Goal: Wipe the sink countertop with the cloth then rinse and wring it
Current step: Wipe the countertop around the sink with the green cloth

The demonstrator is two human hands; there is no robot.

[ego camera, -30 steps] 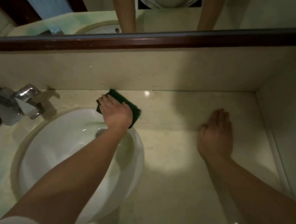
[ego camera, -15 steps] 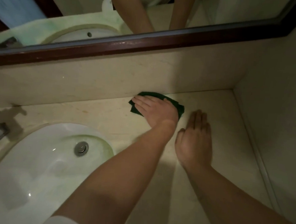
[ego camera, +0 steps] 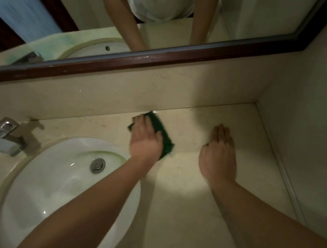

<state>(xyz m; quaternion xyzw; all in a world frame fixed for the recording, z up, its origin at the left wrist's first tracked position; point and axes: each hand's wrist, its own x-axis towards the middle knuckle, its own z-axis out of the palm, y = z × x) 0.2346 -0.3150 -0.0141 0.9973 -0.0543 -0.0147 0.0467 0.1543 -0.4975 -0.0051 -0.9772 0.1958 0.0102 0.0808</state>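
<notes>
I see my left hand (ego camera: 145, 140) pressing flat-fingered on the green cloth (ego camera: 163, 135) on the tabletop (ego camera: 173, 200) just right of the sink basin (ego camera: 42, 174), my right hand (ego camera: 219, 153) resting flat and empty farther right, so I judge wiping is underway, with rinsing and wringing not yet done.

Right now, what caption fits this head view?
Left hand presses green cloth on countertop beside sink; right hand rests flat.

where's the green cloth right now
In the head view the green cloth lies on the countertop under the left hand, between the sink and the right hand, near the backsplash.
</notes>
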